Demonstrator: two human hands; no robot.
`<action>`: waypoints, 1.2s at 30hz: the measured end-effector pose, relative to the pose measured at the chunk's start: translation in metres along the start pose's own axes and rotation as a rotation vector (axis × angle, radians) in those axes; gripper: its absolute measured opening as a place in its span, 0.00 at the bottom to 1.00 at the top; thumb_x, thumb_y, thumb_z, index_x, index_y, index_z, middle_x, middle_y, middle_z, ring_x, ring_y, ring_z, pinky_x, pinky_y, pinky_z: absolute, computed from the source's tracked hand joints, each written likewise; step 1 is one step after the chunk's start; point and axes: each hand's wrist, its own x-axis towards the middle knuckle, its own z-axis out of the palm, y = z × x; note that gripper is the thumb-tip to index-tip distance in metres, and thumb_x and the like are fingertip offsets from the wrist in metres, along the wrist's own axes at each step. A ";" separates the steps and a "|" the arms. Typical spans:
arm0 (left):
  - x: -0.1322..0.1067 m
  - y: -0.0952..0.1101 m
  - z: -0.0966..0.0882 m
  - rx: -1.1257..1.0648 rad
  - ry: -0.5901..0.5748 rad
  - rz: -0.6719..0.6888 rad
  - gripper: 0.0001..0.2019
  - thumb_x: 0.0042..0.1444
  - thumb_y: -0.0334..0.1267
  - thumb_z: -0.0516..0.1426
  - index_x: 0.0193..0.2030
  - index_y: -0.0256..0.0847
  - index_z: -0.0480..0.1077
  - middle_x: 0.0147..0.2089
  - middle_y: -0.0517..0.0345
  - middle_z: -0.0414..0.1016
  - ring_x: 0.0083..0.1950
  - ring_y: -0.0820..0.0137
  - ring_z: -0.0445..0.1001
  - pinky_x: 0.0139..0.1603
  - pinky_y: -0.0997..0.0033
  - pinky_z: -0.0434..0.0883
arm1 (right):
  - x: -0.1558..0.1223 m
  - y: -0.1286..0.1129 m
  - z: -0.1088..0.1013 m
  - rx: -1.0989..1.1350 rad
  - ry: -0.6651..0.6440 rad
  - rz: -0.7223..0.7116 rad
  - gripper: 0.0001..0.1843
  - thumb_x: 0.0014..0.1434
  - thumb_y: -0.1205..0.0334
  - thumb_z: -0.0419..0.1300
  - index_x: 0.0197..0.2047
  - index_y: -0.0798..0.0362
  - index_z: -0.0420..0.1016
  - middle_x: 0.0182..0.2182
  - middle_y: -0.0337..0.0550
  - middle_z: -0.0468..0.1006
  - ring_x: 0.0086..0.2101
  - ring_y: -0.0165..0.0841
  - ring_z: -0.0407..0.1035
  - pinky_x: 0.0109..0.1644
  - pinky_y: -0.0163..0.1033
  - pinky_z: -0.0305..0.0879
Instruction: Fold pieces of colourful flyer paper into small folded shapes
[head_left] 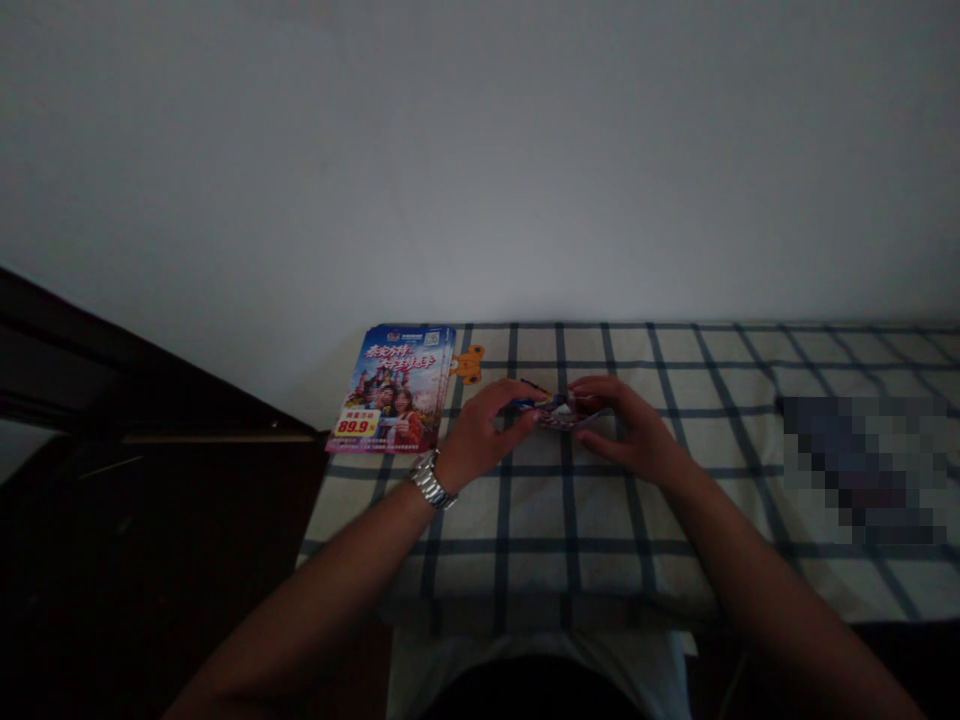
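Both of my hands meet over a checked cloth (570, 500) and pinch a small folded colourful paper (559, 410) between them. My left hand (484, 430), with a metal watch on its wrist, grips the paper's left end with closed fingers. My right hand (626, 425) holds the right end, fingers curled over it. The paper is partly hidden by the fingers.
A stack of colourful flyers (394, 388) lies at the cloth's far left corner, with a small orange object (468, 364) beside it. A blurred patch (862, 470) lies on the right of the cloth. A dark wooden frame (150, 400) is on the left, a plain wall behind.
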 end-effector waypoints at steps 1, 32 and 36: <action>0.000 0.000 0.000 -0.001 0.001 0.004 0.10 0.68 0.41 0.58 0.53 0.46 0.75 0.53 0.54 0.79 0.54 0.64 0.77 0.55 0.61 0.74 | 0.000 0.000 0.001 0.008 -0.012 -0.006 0.24 0.63 0.57 0.68 0.60 0.42 0.68 0.56 0.49 0.73 0.54 0.43 0.72 0.54 0.51 0.76; 0.006 -0.018 0.009 0.298 0.028 -0.083 0.19 0.66 0.38 0.59 0.63 0.47 0.69 0.59 0.53 0.74 0.61 0.60 0.72 0.64 0.52 0.69 | 0.004 0.017 -0.001 -0.018 0.323 0.341 0.15 0.64 0.49 0.65 0.50 0.46 0.75 0.49 0.47 0.81 0.45 0.42 0.77 0.46 0.50 0.79; 0.007 -0.018 0.011 0.308 0.007 -0.076 0.21 0.67 0.38 0.59 0.65 0.50 0.68 0.60 0.54 0.74 0.61 0.59 0.71 0.65 0.51 0.69 | 0.004 0.018 0.000 -0.016 0.319 0.322 0.14 0.64 0.50 0.64 0.50 0.46 0.74 0.49 0.47 0.81 0.46 0.43 0.77 0.47 0.50 0.80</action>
